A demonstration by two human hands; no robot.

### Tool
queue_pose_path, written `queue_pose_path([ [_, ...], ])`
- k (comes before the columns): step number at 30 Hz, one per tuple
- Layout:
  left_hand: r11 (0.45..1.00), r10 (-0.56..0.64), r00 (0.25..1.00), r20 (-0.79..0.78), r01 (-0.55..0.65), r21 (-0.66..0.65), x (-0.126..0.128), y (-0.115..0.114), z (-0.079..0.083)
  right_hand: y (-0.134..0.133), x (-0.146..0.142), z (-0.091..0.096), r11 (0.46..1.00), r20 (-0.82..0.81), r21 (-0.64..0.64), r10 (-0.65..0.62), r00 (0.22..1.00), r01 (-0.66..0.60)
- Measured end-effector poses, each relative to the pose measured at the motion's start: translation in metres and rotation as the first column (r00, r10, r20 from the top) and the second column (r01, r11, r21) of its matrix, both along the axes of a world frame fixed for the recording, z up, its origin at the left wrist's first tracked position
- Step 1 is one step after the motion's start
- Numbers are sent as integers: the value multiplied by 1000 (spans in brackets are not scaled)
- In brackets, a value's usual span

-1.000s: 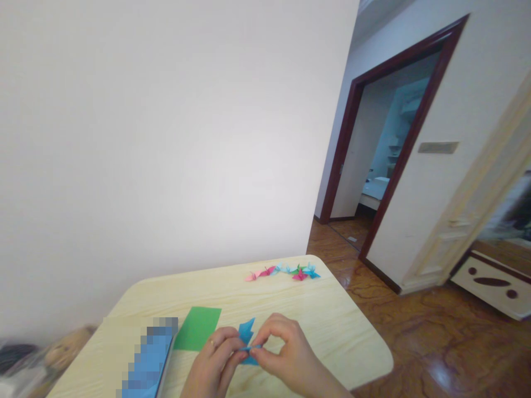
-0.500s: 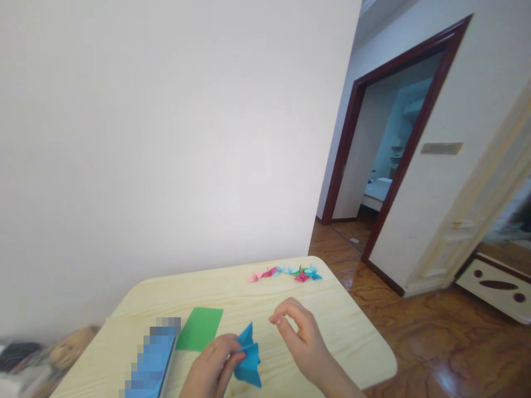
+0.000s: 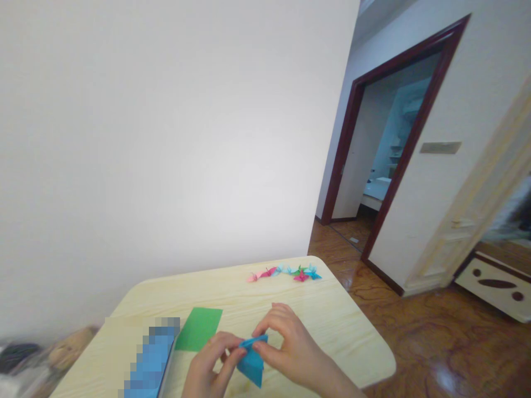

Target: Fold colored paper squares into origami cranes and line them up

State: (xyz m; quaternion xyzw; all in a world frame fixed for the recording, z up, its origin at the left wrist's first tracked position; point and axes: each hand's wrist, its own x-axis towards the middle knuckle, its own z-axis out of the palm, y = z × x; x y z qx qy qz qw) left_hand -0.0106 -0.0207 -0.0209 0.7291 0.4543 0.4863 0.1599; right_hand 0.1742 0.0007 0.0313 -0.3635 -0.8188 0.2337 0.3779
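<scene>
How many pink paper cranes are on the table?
3. A pale pink origami crane and a deeper pink one sit at the left end of the crane row on the pale wooden table; a magenta one sits near its right end. Overlapping cranes could hide more.

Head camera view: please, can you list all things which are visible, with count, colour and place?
Table: one, pale wood, bottom centre.
Folded blue paper: one, blue, between the hands.
Green paper sheet: one, green, flat on the table.
Blurred object: one, blue, table's left side.
Paper cranes: several, pink, blue and green, row at the far edge.
Wall: one, white, left.
Doorway: one, dark red frame, right.
Floor: one, brown, right.
Left hand: one, pinching the paper, bottom.
Right hand: one, pinching the paper, bottom.
</scene>
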Motion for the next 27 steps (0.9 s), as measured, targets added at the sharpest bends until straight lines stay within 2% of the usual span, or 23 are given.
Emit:
queue_pose_path([
  [6, 998, -56, 998, 29, 56, -14, 5, -1, 6, 0, -1, -2, 999, 56, 34, 29, 998, -31],
  [12, 995, -96, 995, -12, 96, -13, 6, -4, 11, -3, -7, -5, 1000, -28, 20, -7, 1000, 7],
  [16, 996, -74, 997, -14, 73, -41, 7, -6, 12, 1, -9, -11, 999, -95, -41, -19, 995, 15],
  [19, 994, 22, 998, 54, -16, -104, -8, -4, 9, 18, 6, -17, 989, -175, -141, -63, 983, 38],
  [21, 970, 204, 968, 150, -179, -164, -24, -1, 6, 30, 20, -19, 968, -223, -199, -200, 954, 156],
  [23, 945, 297, 926, 231, -251, -209, -36, 3, 2, 36, 29, -21, 950, -240, -205, -282, 929, 236],
  [24, 935, 319, 913, 254, -258, -245, -39, 5, 1, 36, 30, -22, 953, -236, -218, -260, 936, 210],
  [27, 932, 274, 918, 287, -180, -313, -32, 10, 2, 23, 16, -26, 962, -214, -271, -72, 974, 11],
])
